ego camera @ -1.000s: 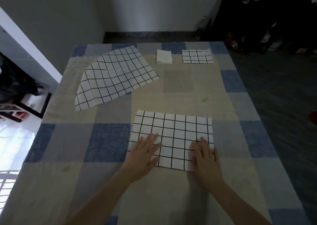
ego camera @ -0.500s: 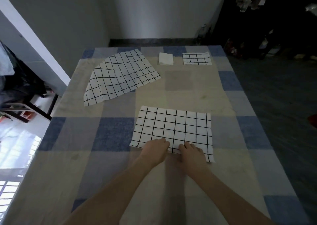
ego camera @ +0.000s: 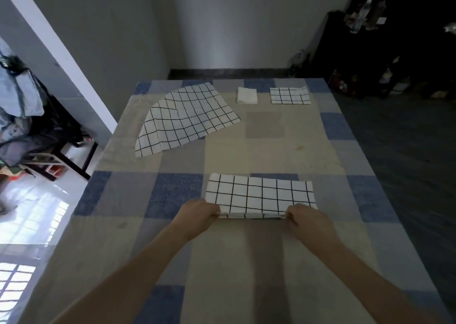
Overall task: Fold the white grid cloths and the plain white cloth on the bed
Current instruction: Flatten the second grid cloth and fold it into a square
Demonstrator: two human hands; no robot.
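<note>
A folded white grid cloth (ego camera: 260, 194) lies across the middle of the bed as a wide band. My left hand (ego camera: 198, 216) pinches its near left corner and my right hand (ego camera: 304, 218) pinches its near right corner; the near edge is lifted slightly. An unfolded grid cloth (ego camera: 183, 120) lies spread at the far left. A small folded plain white cloth (ego camera: 246, 95) and a small folded grid cloth (ego camera: 289, 96) sit side by side near the far edge.
The bed (ego camera: 246, 262) has a blue, grey and beige checked cover. A white wall edge and cluttered furniture (ego camera: 29, 126) stand to the left; dark shelving (ego camera: 385, 52) stands at the far right. Dark floor runs along the right side.
My hands, flat on the cloth a second ago, met at its near edge, then slid apart to the two near corners and gripped them. The cloth now looks shorter front to back.
</note>
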